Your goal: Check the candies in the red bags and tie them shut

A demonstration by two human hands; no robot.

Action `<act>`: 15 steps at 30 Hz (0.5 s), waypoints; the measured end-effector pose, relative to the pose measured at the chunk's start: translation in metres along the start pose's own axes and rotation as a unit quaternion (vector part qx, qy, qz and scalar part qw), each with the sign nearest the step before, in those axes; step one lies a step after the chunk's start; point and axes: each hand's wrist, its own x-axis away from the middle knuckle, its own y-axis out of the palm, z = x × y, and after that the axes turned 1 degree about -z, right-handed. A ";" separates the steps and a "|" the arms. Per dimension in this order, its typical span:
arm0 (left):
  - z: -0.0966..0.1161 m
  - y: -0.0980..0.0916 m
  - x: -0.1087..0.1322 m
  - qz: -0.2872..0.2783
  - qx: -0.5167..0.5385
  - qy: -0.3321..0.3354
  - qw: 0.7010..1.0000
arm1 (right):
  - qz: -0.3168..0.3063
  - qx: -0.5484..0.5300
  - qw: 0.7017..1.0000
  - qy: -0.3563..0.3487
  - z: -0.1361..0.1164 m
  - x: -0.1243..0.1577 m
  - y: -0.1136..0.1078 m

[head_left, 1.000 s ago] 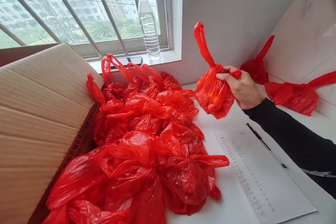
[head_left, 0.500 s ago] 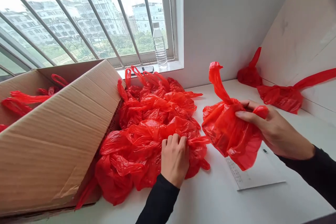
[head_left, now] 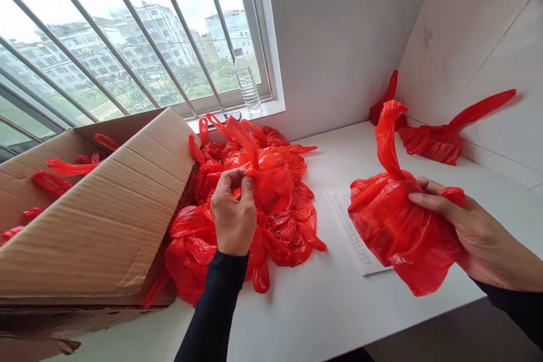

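My right hand (head_left: 470, 237) is closed around a tied red plastic bag (head_left: 399, 226), holding it just above the white table, with its knotted handle sticking up. My left hand (head_left: 233, 212) pinches the knot of a second red bag (head_left: 271, 178) and lifts it off a pile of several tied red bags (head_left: 280, 232) lying on the table. The pile spills from the open side of a cardboard box (head_left: 97, 220).
A printed paper sheet (head_left: 350, 220) lies under the right bag. Two more red bags (head_left: 428, 141) rest in the far right corner against the wall. A clear water bottle (head_left: 246, 82) stands on the window sill. The white table (head_left: 322, 305) ends near me at the front edge.
My left hand has lifted one bag up out of the pile by its knot. My right hand with its bag has shifted right and slightly lower. The view has tilted left.
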 end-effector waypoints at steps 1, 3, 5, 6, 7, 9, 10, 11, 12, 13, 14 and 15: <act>-0.003 0.006 0.011 -0.017 -0.009 0.002 1.000 | -0.007 -0.005 1.000 0.009 0.004 0.003 0.001; -0.011 0.015 0.033 -0.081 -0.033 0.014 0.996 | -0.019 -0.014 0.999 0.026 0.014 0.008 0.003; -0.020 0.016 0.051 -0.150 -0.069 0.030 0.986 | -0.024 -0.017 0.999 0.044 0.025 0.011 0.003; -0.024 0.014 0.057 -0.158 -0.095 0.030 0.982 | -0.024 -0.019 0.998 0.052 0.030 0.013 0.004; -0.028 0.009 0.061 -0.152 -0.127 0.023 0.980 | -0.024 -0.022 0.997 0.062 0.035 0.015 0.005; -0.035 -0.003 0.065 -0.115 -0.199 -0.006 0.973 | -0.030 -0.034 0.995 0.085 0.043 0.020 0.011; -0.039 -0.008 0.066 -0.103 -0.233 -0.022 0.967 | -0.037 -0.040 0.994 0.097 0.046 0.023 0.016; -0.043 -0.013 0.067 -0.100 -0.261 -0.034 0.960 | -0.044 -0.044 0.992 0.107 0.049 0.028 0.021; -0.048 -0.016 0.067 -0.104 -0.281 -0.042 0.953 | -0.053 -0.045 0.991 0.116 0.051 0.033 0.028; -0.053 -0.018 0.066 -0.113 -0.293 -0.046 0.948 | -0.062 -0.043 0.989 0.123 0.052 0.038 0.035; -0.057 -0.020 0.064 -0.121 -0.296 -0.048 0.946 | -0.067 -0.039 0.989 0.129 0.053 0.044 0.041; -0.061 -0.022 0.061 -0.125 -0.293 -0.050 0.946 | -0.071 -0.036 0.988 0.135 0.054 0.049 0.047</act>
